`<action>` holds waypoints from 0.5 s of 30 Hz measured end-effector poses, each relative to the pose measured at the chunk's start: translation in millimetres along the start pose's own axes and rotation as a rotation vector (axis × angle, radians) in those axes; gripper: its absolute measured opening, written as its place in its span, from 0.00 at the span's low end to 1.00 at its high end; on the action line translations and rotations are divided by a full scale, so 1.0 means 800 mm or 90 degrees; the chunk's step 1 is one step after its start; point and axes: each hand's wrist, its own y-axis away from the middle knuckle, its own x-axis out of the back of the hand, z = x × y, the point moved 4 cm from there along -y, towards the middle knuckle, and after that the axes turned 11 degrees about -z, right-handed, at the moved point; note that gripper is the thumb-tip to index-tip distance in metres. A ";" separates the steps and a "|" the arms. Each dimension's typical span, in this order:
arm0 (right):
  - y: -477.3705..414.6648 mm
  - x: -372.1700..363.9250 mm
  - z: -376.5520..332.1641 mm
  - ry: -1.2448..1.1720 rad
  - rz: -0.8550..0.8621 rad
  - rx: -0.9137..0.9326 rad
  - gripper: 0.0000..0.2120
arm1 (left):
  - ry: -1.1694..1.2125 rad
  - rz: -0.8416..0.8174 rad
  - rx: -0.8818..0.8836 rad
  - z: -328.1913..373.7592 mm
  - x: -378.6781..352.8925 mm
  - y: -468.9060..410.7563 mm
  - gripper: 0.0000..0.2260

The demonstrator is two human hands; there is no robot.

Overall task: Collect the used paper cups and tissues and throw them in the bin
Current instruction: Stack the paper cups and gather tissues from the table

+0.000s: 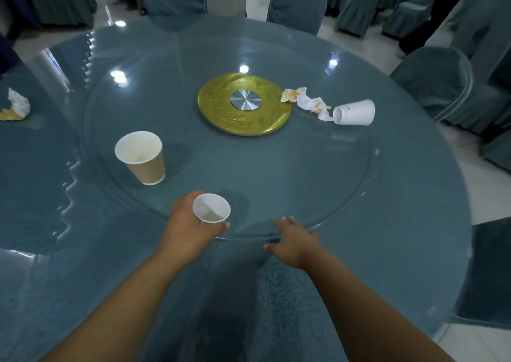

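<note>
Small white cup point(211, 208): upright, empty as far as visible, gripped by the left hand point(188, 223), fingers curled round its wall from the left, thumb tip showing under the rim on the near side. It sits at or just above the near edge of the glass turntable point(276, 173); can't tell if its base touches. Right hand point(294, 241): holds nothing, fingers spread and mostly straight, fingertips at the turntable's near rim, just right of the held cup; contact unclear. Brown cup point(143, 159): upright on the turntable, ahead and left of the left hand, white inside, mouth open to the camera. Tipped white cup point(355, 112): on its side, well ahead and right of the right hand, mouth facing left. Tissues point(307, 101): crumpled, stained, strung out from that cup's mouth to the edge of the gold disc point(215, 104), touching or nearly touching both. The gold disc is at the turntable centre, straight ahead of both hands, with a steel hub point(245, 100). Tissue wad point(16, 107): far left of the left hand, on the bench point(401, 168) outside the turntable. Bench is round, teal cloth under glass. Covered chairs point(297, 2) ring the far side.
</note>
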 end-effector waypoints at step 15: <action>-0.044 0.037 0.023 0.003 0.058 -0.079 0.38 | 0.022 0.010 0.003 0.004 0.005 -0.051 0.24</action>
